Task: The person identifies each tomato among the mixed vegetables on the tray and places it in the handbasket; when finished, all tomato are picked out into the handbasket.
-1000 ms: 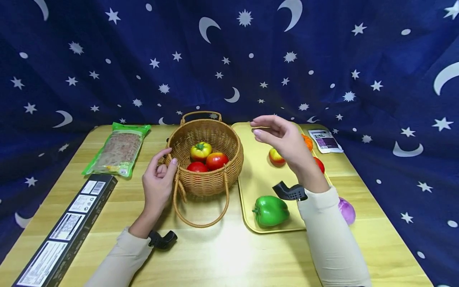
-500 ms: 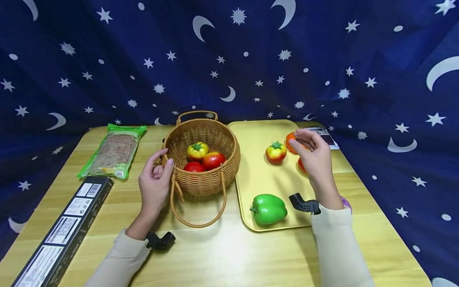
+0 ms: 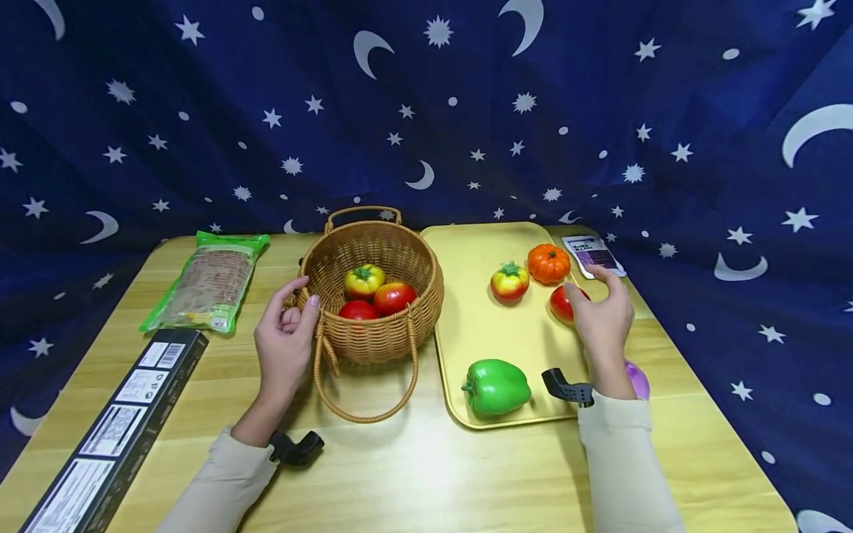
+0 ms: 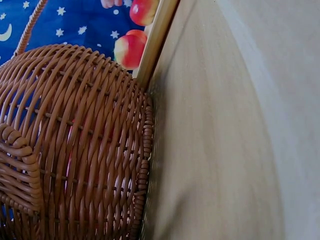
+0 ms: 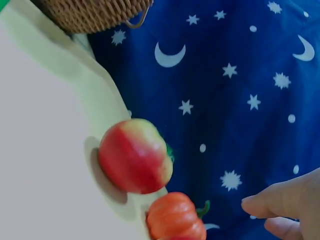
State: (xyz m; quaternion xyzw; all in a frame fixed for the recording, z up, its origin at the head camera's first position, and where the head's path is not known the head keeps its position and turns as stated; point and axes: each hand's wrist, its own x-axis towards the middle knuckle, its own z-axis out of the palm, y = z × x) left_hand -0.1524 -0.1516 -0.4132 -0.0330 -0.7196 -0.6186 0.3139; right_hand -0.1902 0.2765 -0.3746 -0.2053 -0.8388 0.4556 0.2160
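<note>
One wicker basket (image 3: 369, 340), one red fruit (image 3: 559, 306)

My left hand (image 3: 285, 346) pinches the wicker basket at its left rim; three tomatoes (image 3: 395, 298) lie inside. To the right, my right hand (image 3: 608, 320) has its fingers wide at the red fruit; whether they touch I cannot tell. The red fruit lies on the yellow tray's (image 3: 466, 318) right side, nearer than the orange pumpkin (image 3: 549, 264).

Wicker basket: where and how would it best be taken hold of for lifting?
Probably by both handles together, from above. The rear handle stands up at the far side; the front handle hangs down on the near side, so it would need raising first. The wicker basket bulges outward and holds three fruits, so gripping one side alone might tip it.
</note>
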